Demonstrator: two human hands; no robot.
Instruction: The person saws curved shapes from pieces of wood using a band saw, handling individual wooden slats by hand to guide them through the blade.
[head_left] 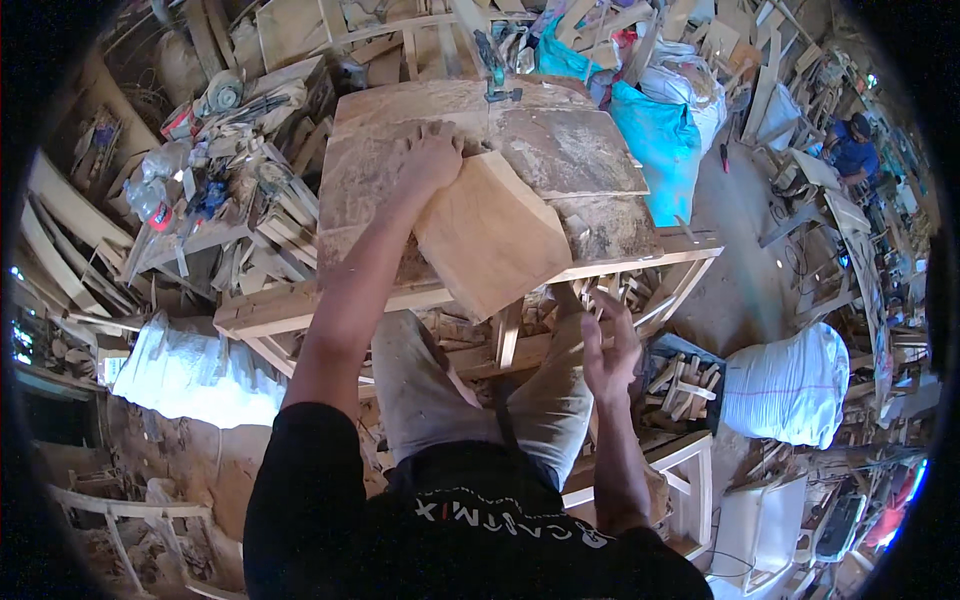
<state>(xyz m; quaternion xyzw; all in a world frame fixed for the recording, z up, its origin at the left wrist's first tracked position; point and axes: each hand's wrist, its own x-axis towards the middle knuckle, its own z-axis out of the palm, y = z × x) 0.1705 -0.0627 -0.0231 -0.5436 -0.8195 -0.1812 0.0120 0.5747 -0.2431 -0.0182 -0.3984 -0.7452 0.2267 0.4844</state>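
A pale wooden board (pixel 492 235) with curved edges lies aslant on a worn, dusty worktable (pixel 570 150), its near corner jutting past the front edge. My left hand (pixel 432 158) rests at the board's far left side with its fingers stretched out on the tabletop; whether the palm presses on the board cannot be made out. Off the table's front edge, to the right of the board, my right hand (pixel 612 352) is in the air above my thigh. Its fingers are apart and nothing is in them. A greenish metal fitting (pixel 494 72) stands at the table's far side.
Wood offcuts (pixel 285 215) are heaped left of the table. A turquoise sack (pixel 655 145) stands close on its right. White sacks (pixel 790 385) and a dark crate of scraps (pixel 685 385) sit at the right. A person (pixel 853 148) in blue is at the far right.
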